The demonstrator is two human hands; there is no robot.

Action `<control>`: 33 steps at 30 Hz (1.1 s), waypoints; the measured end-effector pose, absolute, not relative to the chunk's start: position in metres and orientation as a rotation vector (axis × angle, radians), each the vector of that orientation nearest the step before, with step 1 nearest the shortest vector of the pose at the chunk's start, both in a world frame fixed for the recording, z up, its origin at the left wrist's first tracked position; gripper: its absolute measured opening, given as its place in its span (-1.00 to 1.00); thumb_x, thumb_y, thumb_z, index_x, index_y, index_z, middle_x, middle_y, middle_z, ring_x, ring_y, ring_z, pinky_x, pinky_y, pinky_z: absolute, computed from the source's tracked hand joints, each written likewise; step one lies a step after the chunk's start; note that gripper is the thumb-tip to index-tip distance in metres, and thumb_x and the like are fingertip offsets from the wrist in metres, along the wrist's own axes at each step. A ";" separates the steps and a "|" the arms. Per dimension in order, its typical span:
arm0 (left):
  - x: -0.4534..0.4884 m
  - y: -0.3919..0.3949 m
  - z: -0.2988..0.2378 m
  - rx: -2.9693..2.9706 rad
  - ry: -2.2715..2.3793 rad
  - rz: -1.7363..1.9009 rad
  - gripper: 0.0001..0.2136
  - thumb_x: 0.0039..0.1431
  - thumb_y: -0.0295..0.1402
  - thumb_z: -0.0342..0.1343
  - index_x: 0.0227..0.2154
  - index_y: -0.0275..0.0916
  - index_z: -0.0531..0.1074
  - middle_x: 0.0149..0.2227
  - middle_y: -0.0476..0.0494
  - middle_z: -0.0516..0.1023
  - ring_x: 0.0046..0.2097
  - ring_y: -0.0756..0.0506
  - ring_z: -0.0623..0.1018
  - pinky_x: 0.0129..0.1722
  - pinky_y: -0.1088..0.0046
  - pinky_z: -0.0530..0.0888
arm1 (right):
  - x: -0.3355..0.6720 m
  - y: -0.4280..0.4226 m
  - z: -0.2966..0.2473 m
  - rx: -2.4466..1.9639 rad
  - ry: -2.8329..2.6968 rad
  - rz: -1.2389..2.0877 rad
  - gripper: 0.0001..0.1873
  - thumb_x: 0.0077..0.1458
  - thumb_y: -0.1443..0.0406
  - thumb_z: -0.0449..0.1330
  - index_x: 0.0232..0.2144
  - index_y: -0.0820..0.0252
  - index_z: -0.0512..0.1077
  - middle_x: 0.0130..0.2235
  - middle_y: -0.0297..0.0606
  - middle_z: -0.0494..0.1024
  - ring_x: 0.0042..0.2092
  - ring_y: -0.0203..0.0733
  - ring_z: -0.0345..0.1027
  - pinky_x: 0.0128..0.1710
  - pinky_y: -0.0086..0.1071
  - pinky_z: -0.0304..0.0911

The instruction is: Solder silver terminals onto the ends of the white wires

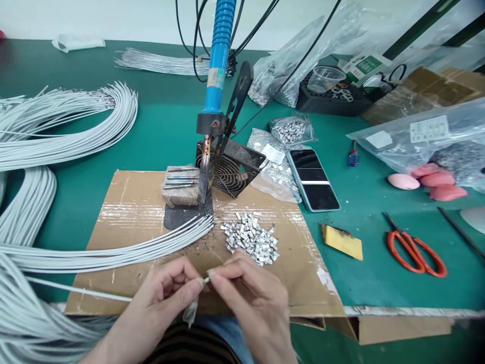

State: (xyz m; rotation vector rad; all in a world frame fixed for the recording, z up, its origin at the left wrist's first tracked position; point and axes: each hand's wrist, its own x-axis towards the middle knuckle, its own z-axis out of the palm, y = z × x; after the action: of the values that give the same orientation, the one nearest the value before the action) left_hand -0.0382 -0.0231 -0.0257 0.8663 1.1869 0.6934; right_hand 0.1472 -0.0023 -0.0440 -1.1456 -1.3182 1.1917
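A white cable runs in from the left to my left hand, which is closed round it with thumb and forefinger near its end. The cable's short tip shows between my two hands. My right hand pinches at this tip; whatever its fingertips hold is too small and covered to make out. Beneath my left fingers hangs a small greyish wrapped piece. Just beyond my right hand lies a heap of small silvery metal pieces on the cardboard.
A blue-handled soldering iron stands in front of me by a fan. Bundles of white cables fill the left. To the right lie a phone, a yellow sponge, orange-handled scissors and plastic bags.
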 end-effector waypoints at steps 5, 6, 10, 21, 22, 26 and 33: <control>-0.041 -0.023 -0.026 0.747 1.234 0.750 -0.63 0.26 0.01 0.24 -0.39 -0.24 0.52 -0.49 0.05 0.37 -0.48 0.03 0.15 -0.50 0.45 0.05 | 0.147 0.003 -0.049 -1.114 -1.100 1.326 -0.87 0.22 0.29 0.35 -0.38 0.06 0.68 -0.49 -0.40 0.48 -0.57 -0.41 0.24 -0.58 -0.52 0.17; -0.040 -0.023 -0.025 0.723 1.228 0.762 -0.62 0.24 0.02 0.25 -0.39 -0.24 0.52 -0.50 0.06 0.36 -0.49 0.04 0.13 -0.51 0.45 0.03 | 0.144 0.003 -0.049 -1.101 -1.117 1.359 -0.87 0.20 0.29 0.36 -0.38 0.06 0.70 -0.48 -0.36 0.52 -0.57 -0.40 0.27 -0.59 -0.53 0.19; -0.039 -0.021 -0.020 0.641 1.211 0.787 -0.61 0.19 0.03 0.29 -0.41 -0.25 0.53 -0.52 0.08 0.32 -0.50 0.05 0.09 -0.51 0.45 -0.01 | 0.131 0.002 -0.043 -1.061 -1.127 1.446 -0.85 0.15 0.33 0.35 -0.37 0.02 0.75 -0.48 -0.32 0.56 -0.59 -0.41 0.27 -0.62 -0.55 0.21; -0.035 -0.021 -0.014 0.619 1.239 0.766 -0.55 0.11 0.09 0.33 -0.46 -0.27 0.49 -0.54 0.05 0.33 -0.50 0.05 0.12 -0.49 0.46 -0.02 | 0.133 0.001 -0.037 -1.120 -1.239 1.367 -0.84 0.13 0.36 0.35 -0.41 0.06 0.73 -0.46 -0.26 0.64 -0.46 -0.28 0.45 -0.51 -0.50 0.30; -0.034 -0.021 -0.013 0.622 1.251 0.766 -0.54 0.11 0.10 0.33 -0.47 -0.27 0.49 -0.54 0.05 0.32 -0.50 0.05 0.12 -0.49 0.47 -0.02 | 0.133 0.001 -0.038 -1.127 -1.261 1.338 -0.84 0.14 0.37 0.34 -0.42 0.08 0.72 -0.47 -0.27 0.64 -0.47 -0.28 0.44 -0.52 -0.50 0.29; -0.031 -0.024 -0.014 0.593 1.320 0.752 -0.55 0.10 0.11 0.32 -0.45 -0.24 0.49 -0.54 0.07 0.31 -0.52 0.07 0.11 -0.52 0.52 0.00 | 0.126 -0.006 -0.039 -1.169 -1.376 1.146 -0.82 0.17 0.40 0.32 -0.45 0.16 0.67 -0.52 -0.31 0.58 -0.51 -0.29 0.38 -0.53 -0.46 0.28; -0.038 -0.035 -0.038 0.545 1.476 0.823 -0.50 -0.09 0.10 0.45 -0.18 -0.11 0.59 -0.46 0.02 0.53 -0.43 -0.02 0.39 -0.49 0.60 0.34 | 0.198 0.010 -0.044 -1.498 -1.393 0.667 -0.72 0.26 0.21 0.26 -0.47 0.10 0.64 -0.42 -0.26 0.68 -0.32 -0.12 0.57 -0.26 -0.28 0.46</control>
State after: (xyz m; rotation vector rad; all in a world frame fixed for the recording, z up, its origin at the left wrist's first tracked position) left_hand -0.0377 -0.0351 -0.0381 0.5451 1.4758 0.8231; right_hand 0.1982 0.0099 -0.0437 -1.4979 -1.3926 0.6675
